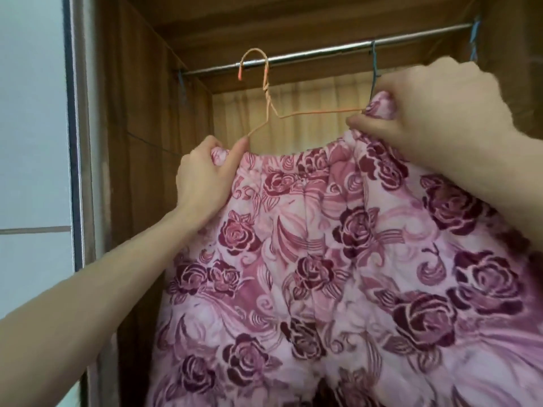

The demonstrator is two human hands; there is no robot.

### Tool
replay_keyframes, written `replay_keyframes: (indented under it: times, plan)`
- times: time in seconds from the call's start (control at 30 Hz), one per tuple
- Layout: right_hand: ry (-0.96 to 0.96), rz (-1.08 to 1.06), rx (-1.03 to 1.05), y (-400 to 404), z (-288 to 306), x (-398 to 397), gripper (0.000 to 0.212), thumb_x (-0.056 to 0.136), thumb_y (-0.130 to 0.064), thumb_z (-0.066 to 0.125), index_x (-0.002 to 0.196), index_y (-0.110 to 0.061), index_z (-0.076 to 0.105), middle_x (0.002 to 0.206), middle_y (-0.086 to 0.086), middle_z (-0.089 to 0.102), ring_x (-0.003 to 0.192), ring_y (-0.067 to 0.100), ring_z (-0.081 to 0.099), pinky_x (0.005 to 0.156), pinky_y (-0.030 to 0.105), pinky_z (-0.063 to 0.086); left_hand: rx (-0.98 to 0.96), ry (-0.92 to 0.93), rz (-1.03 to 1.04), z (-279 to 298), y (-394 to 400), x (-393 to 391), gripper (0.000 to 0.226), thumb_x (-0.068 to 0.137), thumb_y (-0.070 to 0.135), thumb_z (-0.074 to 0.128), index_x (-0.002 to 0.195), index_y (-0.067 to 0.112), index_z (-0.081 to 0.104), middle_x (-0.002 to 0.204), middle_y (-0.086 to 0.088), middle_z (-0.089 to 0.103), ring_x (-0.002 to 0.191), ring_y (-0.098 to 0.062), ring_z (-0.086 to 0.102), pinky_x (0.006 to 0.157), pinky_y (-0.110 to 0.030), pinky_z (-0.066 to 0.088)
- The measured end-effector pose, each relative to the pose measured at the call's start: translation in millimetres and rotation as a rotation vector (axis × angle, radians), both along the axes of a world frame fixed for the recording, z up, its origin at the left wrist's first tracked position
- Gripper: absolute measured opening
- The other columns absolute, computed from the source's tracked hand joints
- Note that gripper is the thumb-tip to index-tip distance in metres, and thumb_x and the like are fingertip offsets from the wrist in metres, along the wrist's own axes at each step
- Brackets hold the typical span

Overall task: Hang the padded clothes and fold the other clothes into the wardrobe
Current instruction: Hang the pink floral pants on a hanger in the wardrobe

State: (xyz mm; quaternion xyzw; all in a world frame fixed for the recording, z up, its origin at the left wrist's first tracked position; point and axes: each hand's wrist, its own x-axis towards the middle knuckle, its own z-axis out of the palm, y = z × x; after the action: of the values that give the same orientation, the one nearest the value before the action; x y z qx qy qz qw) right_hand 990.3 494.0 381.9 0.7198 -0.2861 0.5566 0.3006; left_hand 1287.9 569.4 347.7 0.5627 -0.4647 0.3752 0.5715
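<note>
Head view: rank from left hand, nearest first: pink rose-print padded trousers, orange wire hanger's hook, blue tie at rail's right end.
1. Pink rose-print padded trousers: gripped by left hand.
2. Orange wire hanger's hook: above, on metal rail.
3. Blue tie: far upper right.

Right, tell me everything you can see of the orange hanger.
The orange hanger is thin wire with a twisted neck. Its hook sits over the metal rail in the wardrobe, and it hangs tilted. The left hand and right hand each grip a corner of the pink floral padded trousers at its two ends, hiding the lower bar.
</note>
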Motion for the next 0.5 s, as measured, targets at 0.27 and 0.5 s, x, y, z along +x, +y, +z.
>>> replay_keyframes:
  times: [0.27, 0.5]
  plan:
    - [0.284, -0.164, -0.021, 9, 63, 43, 0.059, 0.098, -0.069, 0.046, 0.113, -0.018, 0.071, 0.117, 0.019, 0.069, 0.110, 0.042, 0.065, 0.077, 0.044, 0.043, -0.008, 0.041, 0.053, 38, -35, 38, 0.062, 0.096, 0.075, 0.049, 0.095, 0.015, 0.064, 0.083, 0.000, 0.069, 0.079, -0.020, 0.066, 0.076, -0.044, 0.058]
    - [0.179, -0.122, 0.042, -1, 117, 88, 0.041, 0.100, -0.043, 0.064, 0.122, -0.009, 0.069, 0.120, 0.024, 0.067, 0.109, 0.046, 0.064, 0.078, 0.042, 0.042, 0.114, 0.216, 0.231, 84, -59, 44, 0.063, 0.096, 0.073, 0.047, 0.113, 0.016, 0.069, 0.107, -0.007, 0.075, 0.097, -0.029, 0.068, 0.083, -0.036, 0.053]
